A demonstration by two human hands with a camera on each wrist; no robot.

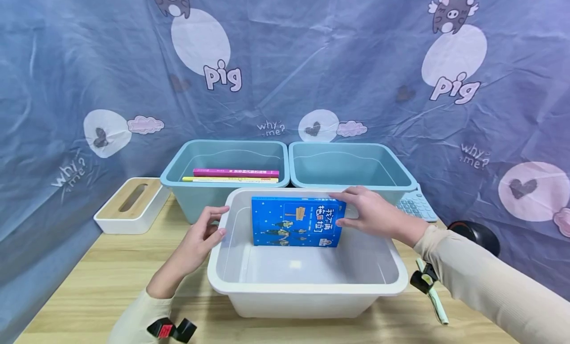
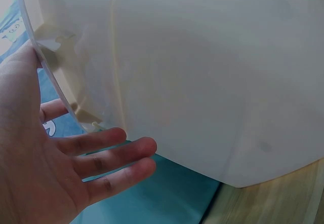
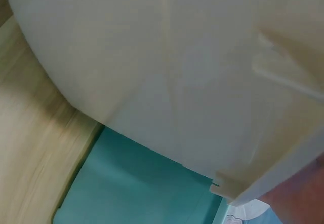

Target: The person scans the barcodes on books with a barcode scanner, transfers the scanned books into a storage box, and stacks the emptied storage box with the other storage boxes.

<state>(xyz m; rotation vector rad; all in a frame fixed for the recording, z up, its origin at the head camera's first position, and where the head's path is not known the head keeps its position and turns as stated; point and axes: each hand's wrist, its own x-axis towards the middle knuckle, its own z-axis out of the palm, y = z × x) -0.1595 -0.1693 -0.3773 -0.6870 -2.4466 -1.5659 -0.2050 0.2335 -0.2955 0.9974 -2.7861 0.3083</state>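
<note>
A blue book [image 1: 285,225] with white characters and small cartoon figures stands on its long edge inside the white plastic bin [image 1: 307,288], near its back wall. My right hand [image 1: 371,213] reaches over the bin and pinches the book's upper right side between thumb and fingers. With fingertips at the left rim, my left hand [image 1: 196,242] touches the bin. In the left wrist view, the left hand's lower fingers [image 2: 119,155] extend loosely below the bin's outer wall. The right wrist view shows mostly the bin's outer wall [image 3: 126,57]; the book is hidden there.
Behind stand two teal bins: the left one [image 1: 187,185] holds a pink book [image 1: 236,173] and a yellow book [image 1: 229,179], beside the right one [image 1: 352,167]. A tissue box [image 1: 129,205] is left; a keyboard [image 1: 416,205], black round object [image 1: 476,237] and green strip [image 1: 438,307] are right.
</note>
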